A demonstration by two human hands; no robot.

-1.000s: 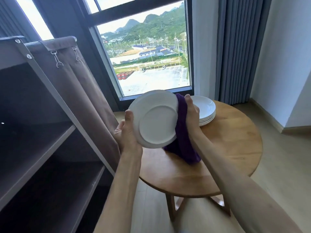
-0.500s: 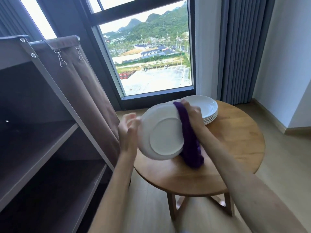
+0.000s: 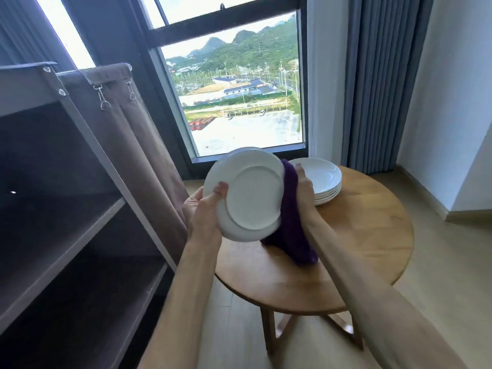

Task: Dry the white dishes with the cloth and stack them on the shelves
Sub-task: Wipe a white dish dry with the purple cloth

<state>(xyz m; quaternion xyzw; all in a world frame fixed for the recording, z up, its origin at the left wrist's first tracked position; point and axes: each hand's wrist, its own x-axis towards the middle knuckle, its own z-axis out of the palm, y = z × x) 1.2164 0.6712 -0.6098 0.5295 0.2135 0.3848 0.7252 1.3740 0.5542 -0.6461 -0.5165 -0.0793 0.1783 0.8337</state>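
Two hands, round glossy plate [image 3: 249, 194], purple cloth [image 3: 291, 222]

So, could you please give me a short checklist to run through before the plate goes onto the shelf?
1. Left hand grips the plate at its rim, thumb on the underside: ok.
2. Right hand presses the cloth against the plate's far face: ok.
3. Plate fully dry: cannot tell, its far face is hidden.
4. Shelf bare where it shows, with room for a plate: ok.
5. Hanging cloth end clear of the table: not ok, it appears to rest on it.
6. Stack sits well in from the table edge: ok.
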